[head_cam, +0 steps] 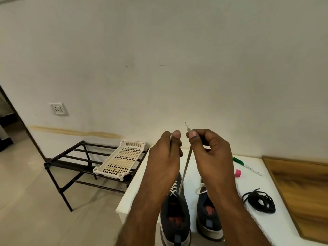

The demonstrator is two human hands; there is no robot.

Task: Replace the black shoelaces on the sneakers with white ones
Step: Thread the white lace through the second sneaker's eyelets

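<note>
Two dark sneakers stand on a white table (248,180), heels toward me. The left sneaker (174,215) has white lacing showing. On the right sneaker (208,219) I also see white lacing. My hands are raised side by side above the shoes. My right hand (209,153) pinches the tip of a white lace (185,172) that runs taut down to the left sneaker. My left hand (166,155) pinches the other white lace end, which shows just beside the thumb. A bundle of black laces (259,201) lies on the table to the right of the shoes.
A green-capped marker (246,166) and a small pink object (237,173) lie on the table behind the shoes. A wooden surface (301,189) adjoins on the right. Left of the table stands a dark metal shoe rack (71,167) with a cream plastic tray (120,160) on it.
</note>
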